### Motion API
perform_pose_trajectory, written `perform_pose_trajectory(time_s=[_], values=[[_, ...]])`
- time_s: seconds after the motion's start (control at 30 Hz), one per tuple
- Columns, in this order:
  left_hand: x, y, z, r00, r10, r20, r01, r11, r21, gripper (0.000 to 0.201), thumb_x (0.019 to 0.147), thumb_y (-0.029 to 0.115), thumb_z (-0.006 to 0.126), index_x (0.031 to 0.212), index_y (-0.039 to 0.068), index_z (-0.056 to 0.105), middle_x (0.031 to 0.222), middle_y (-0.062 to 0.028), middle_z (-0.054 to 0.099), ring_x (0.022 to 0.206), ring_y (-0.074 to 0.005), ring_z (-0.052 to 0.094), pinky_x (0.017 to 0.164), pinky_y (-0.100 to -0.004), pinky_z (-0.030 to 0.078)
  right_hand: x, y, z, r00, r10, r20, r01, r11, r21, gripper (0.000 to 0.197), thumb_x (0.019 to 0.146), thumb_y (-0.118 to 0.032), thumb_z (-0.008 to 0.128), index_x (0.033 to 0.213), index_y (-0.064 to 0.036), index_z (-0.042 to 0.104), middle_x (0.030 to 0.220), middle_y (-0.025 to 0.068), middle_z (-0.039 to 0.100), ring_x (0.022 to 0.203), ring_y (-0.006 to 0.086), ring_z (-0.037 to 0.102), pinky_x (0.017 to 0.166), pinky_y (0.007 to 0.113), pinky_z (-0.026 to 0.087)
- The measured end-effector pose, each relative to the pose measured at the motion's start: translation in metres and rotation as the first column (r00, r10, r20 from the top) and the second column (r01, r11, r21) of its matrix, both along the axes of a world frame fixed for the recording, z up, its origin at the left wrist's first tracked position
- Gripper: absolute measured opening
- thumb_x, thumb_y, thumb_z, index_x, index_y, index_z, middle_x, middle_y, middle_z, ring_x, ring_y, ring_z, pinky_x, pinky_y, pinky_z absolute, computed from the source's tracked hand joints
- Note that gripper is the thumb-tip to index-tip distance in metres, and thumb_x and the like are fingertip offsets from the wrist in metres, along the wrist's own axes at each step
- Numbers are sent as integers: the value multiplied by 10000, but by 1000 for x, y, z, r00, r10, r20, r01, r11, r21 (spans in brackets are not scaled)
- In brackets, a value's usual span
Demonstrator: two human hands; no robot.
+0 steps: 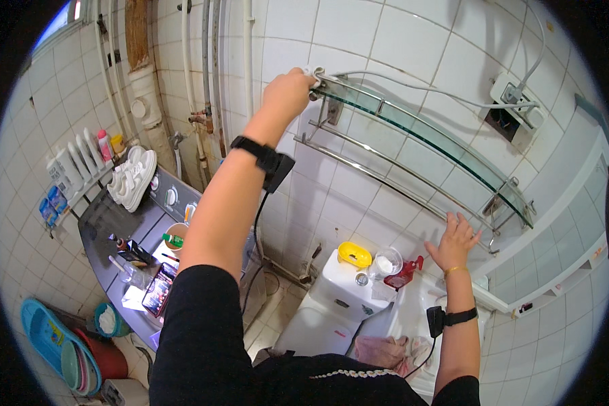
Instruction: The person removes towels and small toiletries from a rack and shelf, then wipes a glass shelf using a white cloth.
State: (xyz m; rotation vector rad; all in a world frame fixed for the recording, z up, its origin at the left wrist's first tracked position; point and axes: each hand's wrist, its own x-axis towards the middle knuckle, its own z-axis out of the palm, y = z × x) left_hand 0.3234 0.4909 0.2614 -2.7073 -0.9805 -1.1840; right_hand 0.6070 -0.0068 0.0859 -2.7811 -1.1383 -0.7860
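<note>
My left hand (pixel 288 93) is raised to the left end of a glass wall shelf (pixel 413 132) with metal rails. Its fingers are closed on a small white crumpled cloth (pixel 316 72), pressed at the shelf's end; most of the cloth is hidden. My right hand (pixel 456 242) is open, fingers spread, beside the right part of the lower metal towel bar (pixel 369 172). It holds nothing, and whether a fingertip touches the bar I cannot tell. The glass carries a grey cable (pixel 413 89) along its wall side.
Below stands a white toilet tank (pixel 342 287) with a yellow dish (pixel 354 254), a clear tub (pixel 388 262) and a red spray bottle (pixel 404 273). At left, a washing machine (pixel 101 220) holds white shoes (pixel 137 177) and a phone (pixel 159 289). A socket (pixel 514 111) sits at upper right.
</note>
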Motion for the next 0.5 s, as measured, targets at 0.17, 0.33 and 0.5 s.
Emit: perform_pose_trajectory(time_s=[0.17, 0.33, 0.5], values=[[1, 8, -23, 1000, -11, 3, 11, 997, 71, 352, 1127, 82, 683, 1356, 214, 915, 1382, -129, 825, 1206, -442, 833, 1023, -591, 677, -7, 1, -1, 999, 13, -45, -13, 1000, -7, 1173, 788, -432, 1105, 1777, -182, 527, 1830, 190, 519, 1693, 469, 455, 1435, 864, 141], [7, -13, -30, 991, -55, 122, 29, 978, 204, 351, 1099, 84, 732, 1336, 249, 932, 1316, -113, 831, 1119, -432, 843, 962, -568, 698, -3, -18, 7, 999, -24, -31, 24, 1000, 0, 1159, 788, -422, 1103, 1769, -190, 534, 1826, 186, 523, 1689, 453, 469, 1427, 872, 151], [9, 10, -21, 998, 38, 54, -45, 991, 127, 306, 1087, 97, 742, 1273, 242, 937, 1292, -83, 820, 1091, -410, 825, 929, -553, 705, 2, -4, -2, 999, 34, -14, -34, 999, 6, 1176, 792, -475, 1095, 1778, -190, 522, 1815, 191, 531, 1676, 453, 481, 1420, 882, 151]])
